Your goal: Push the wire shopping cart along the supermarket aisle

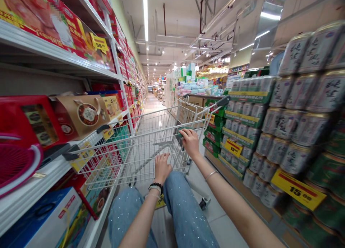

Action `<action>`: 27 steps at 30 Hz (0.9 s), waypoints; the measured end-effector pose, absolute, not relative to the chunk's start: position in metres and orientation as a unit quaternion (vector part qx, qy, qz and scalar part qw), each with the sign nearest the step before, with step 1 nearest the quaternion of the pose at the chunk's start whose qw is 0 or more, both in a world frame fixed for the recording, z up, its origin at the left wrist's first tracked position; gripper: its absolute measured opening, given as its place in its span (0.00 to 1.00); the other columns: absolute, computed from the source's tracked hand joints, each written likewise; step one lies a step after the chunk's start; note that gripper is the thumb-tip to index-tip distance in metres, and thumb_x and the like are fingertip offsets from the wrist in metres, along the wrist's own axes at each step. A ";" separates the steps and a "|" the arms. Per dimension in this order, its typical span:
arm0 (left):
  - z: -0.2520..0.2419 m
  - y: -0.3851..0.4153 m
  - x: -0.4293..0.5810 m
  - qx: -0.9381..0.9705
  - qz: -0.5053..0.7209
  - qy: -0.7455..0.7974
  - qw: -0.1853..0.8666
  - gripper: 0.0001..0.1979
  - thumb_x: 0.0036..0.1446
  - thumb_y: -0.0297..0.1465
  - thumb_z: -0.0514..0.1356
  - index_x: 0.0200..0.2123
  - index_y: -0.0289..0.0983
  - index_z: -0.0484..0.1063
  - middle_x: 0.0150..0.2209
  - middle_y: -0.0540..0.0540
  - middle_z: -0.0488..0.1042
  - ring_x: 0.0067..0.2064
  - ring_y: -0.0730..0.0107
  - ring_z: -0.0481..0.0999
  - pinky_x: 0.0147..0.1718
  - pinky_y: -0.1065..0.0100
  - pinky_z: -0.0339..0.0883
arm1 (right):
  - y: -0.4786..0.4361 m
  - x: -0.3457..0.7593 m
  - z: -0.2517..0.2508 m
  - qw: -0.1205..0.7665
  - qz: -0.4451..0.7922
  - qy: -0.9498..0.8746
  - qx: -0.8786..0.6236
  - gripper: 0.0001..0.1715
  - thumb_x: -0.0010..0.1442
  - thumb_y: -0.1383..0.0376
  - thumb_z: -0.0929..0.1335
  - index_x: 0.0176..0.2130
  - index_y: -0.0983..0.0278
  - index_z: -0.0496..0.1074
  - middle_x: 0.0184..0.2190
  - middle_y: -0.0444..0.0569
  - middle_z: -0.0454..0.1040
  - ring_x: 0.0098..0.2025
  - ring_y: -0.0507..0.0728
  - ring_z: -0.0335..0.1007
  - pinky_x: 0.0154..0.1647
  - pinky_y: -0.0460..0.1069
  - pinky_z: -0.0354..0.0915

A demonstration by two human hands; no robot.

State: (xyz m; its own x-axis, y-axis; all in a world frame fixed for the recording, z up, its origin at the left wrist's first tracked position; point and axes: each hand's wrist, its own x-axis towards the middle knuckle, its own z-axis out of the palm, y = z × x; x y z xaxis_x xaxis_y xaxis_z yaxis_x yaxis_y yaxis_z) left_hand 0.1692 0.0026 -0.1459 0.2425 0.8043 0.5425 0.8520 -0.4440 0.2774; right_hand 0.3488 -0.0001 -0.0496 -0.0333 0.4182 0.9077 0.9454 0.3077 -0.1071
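Supermarket aisle, head view, looking down over a wire shopping cart [140, 142]. The cart is the object under both hands.

Right hand [190, 143]: fingers curl over the cart handle [220, 103] at its green grip [184, 129], palm down. The hand is grasping. Left hand [162, 168]: lower than the right, raised against the rear mesh of the cart, fingers slightly bent. Whether it is grasping the wire or merely touching it cannot be told from this view.

Handling note: the right hand's wrapped hold looks secure. A second hand closed on the handle, well apart from the first, would give steadier control of the cart than one hand alone.

Surroundings: the person's jeans [183, 208] fill the lower middle of the view, close behind the cart. Beaded bracelets [156, 187] sit on the left wrist, and a thin bangle [210, 175] on the right forearm. Shelves [54, 50] of red gift boxes [32, 122] line the left side, near the cart. Stacked cans [296, 108] stand on the right, with a yellow price sign [298, 188] on them. The tiled floor [221, 219] runs ahead down the aisle.
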 end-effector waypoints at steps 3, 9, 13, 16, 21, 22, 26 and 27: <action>-0.147 0.004 0.169 -0.786 -0.328 -0.522 0.036 0.29 0.45 0.20 0.53 0.53 0.37 0.71 0.53 0.41 0.74 0.57 0.57 0.70 0.65 0.51 0.51 | 0.000 0.354 -0.046 0.470 -0.298 -0.634 -0.536 0.25 0.55 0.78 0.66 0.49 0.60 0.75 0.48 0.51 0.76 0.50 0.61 0.64 0.50 0.54 0.60; -0.148 0.005 0.169 -0.788 -0.329 -0.519 0.038 0.28 0.46 0.21 0.53 0.53 0.34 0.71 0.53 0.39 0.74 0.57 0.56 0.70 0.66 0.51 0.51 | 0.000 0.357 -0.043 0.441 -0.322 -0.643 -0.538 0.22 0.56 0.78 0.66 0.46 0.60 0.76 0.43 0.50 0.77 0.46 0.60 0.64 0.46 0.53 0.59; -0.150 0.007 0.169 -0.788 -0.334 -0.516 0.035 0.28 0.45 0.21 0.53 0.53 0.34 0.71 0.53 0.39 0.74 0.57 0.55 0.70 0.65 0.50 0.51 | 0.000 0.366 -0.038 0.437 -0.357 -0.625 -0.539 0.20 0.59 0.76 0.66 0.46 0.59 0.76 0.45 0.50 0.77 0.47 0.60 0.63 0.47 0.53 0.56; -0.150 0.007 0.169 -0.785 -0.339 -0.517 0.032 0.28 0.46 0.21 0.53 0.52 0.34 0.71 0.53 0.39 0.74 0.57 0.56 0.70 0.66 0.50 0.50 | 0.002 0.368 -0.042 0.417 -0.376 -0.631 -0.535 0.17 0.61 0.75 0.66 0.45 0.59 0.77 0.46 0.49 0.77 0.50 0.60 0.63 0.48 0.53 0.54; -0.148 0.006 0.170 -0.785 -0.343 -0.515 0.028 0.28 0.45 0.21 0.53 0.52 0.34 0.71 0.53 0.39 0.75 0.57 0.56 0.70 0.66 0.50 0.51 | -0.002 0.369 -0.043 0.377 -0.377 -0.666 -0.522 0.15 0.62 0.74 0.65 0.42 0.58 0.77 0.46 0.48 0.78 0.50 0.59 0.63 0.49 0.53 0.53; -0.148 0.005 0.170 -0.785 -0.343 -0.514 0.028 0.28 0.45 0.21 0.53 0.52 0.35 0.71 0.53 0.39 0.75 0.57 0.56 0.70 0.65 0.50 0.52 | -0.003 0.372 -0.040 0.375 -0.375 -0.667 -0.523 0.16 0.62 0.74 0.65 0.43 0.58 0.77 0.46 0.48 0.78 0.50 0.59 0.63 0.49 0.53 0.53; -0.149 0.005 0.169 -0.785 -0.350 -0.511 0.031 0.28 0.45 0.21 0.53 0.52 0.37 0.71 0.52 0.40 0.75 0.56 0.56 0.71 0.65 0.49 0.52 | -0.003 0.382 -0.032 0.387 -0.383 -0.643 -0.538 0.18 0.62 0.75 0.64 0.46 0.58 0.76 0.48 0.49 0.77 0.51 0.60 0.62 0.50 0.54 0.53; -0.149 0.006 0.170 -0.784 -0.351 -0.511 0.030 0.28 0.45 0.21 0.53 0.52 0.37 0.71 0.52 0.40 0.75 0.56 0.56 0.71 0.65 0.49 0.52 | -0.002 0.382 -0.032 0.385 -0.384 -0.642 -0.540 0.18 0.63 0.75 0.64 0.46 0.58 0.76 0.48 0.49 0.77 0.51 0.60 0.63 0.51 0.54 0.53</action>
